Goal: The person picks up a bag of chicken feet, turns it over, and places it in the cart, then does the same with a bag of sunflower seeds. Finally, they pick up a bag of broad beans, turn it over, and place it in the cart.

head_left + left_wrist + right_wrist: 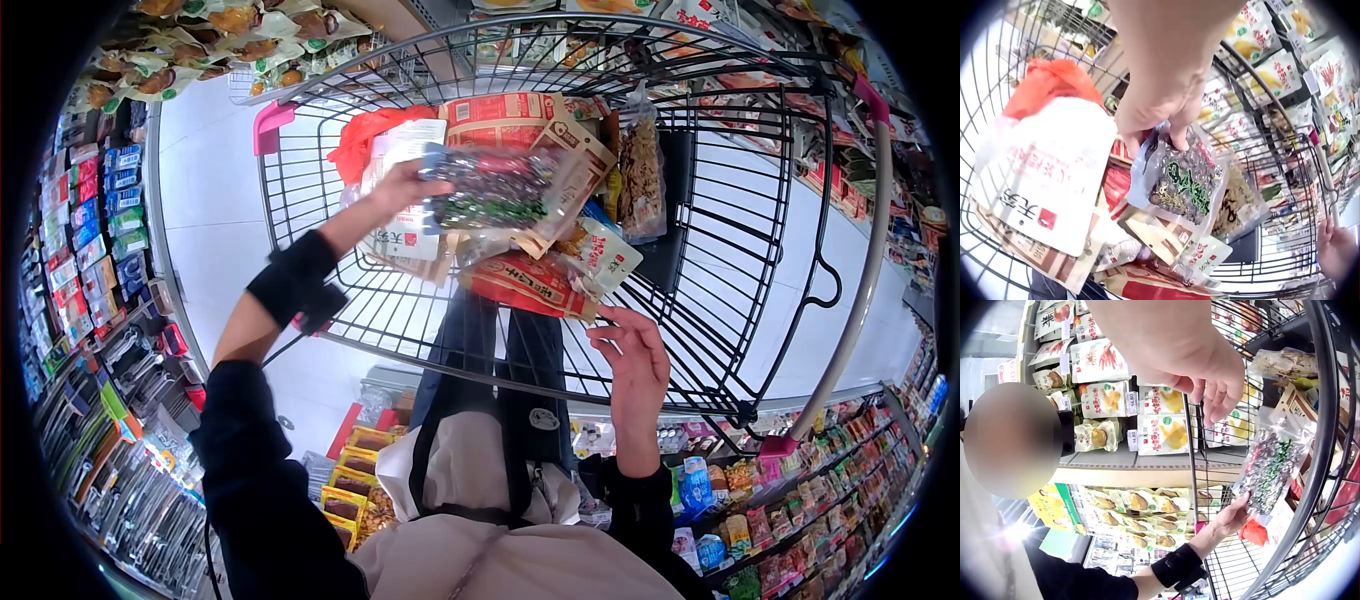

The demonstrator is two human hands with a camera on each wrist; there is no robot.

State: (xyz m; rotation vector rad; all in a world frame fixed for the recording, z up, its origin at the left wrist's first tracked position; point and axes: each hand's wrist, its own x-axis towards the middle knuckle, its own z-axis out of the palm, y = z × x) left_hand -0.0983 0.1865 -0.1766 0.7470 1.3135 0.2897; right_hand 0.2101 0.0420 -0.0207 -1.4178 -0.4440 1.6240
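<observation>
In the head view my left hand [402, 187] reaches over the cart and pinches one end of a clear plastic food pack [500, 195], blurred there. The left wrist view shows the pack [1188, 178] full of dark pieces under green lettering, with thumb and fingers at its top edge. Under it lie other packs: a white bag [1047, 181] with red print, a red bag [530, 283] and brown paper-look packs. My right hand [635, 350] is raised by the near side of the cart, fingers loosely bent, holding nothing.
The wire shopping cart [730, 260] has a pink-ended handle [860, 270] on the right. A red plastic bag [370, 135] and a long clear pack [642, 170] lie inside it. Stocked shelves [800, 500] stand close around, and hanging snack packs [200, 45] are at the upper left.
</observation>
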